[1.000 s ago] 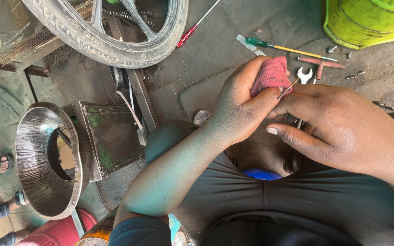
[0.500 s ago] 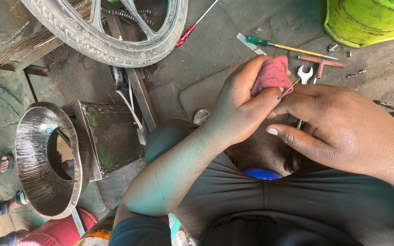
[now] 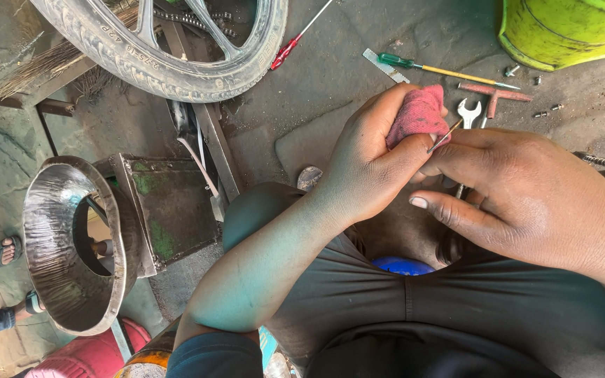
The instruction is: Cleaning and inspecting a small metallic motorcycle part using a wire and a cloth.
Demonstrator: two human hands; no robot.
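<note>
Almost nothing is shifting since the earlier frames: your two hands are staying locked together over your lap, with only a slight change in the view itself. Your left hand [image 3: 369, 164] is curling shut around a red rag [image 3: 418, 115], fingers wrapped over the top of it and thumb pressing in from the side. Your right hand [image 3: 519, 192] is closing against it from the right, pinching a thin metal rod [image 3: 444, 137] whose tip is poking out just beside the rag (how the rod is sitting deeper inside the grip, you cannot tell). The index finger of that hand is stretching out loose beneath.

On the floor beyond your hands, a wrench [image 3: 468, 112] is lying just past the rag, with a green screwdriver [image 3: 442, 70] and a rusty T-shaped tool [image 3: 495, 92] near it. A yellow-green bucket [image 3: 568, 35] is standing in the upper right. A red screwdriver [image 3: 295, 38] is lying beside a tyre [image 3: 162, 66] at the top, and a metal funnel-shaped part [image 3: 57, 245] is sitting well apart at the left.
</note>
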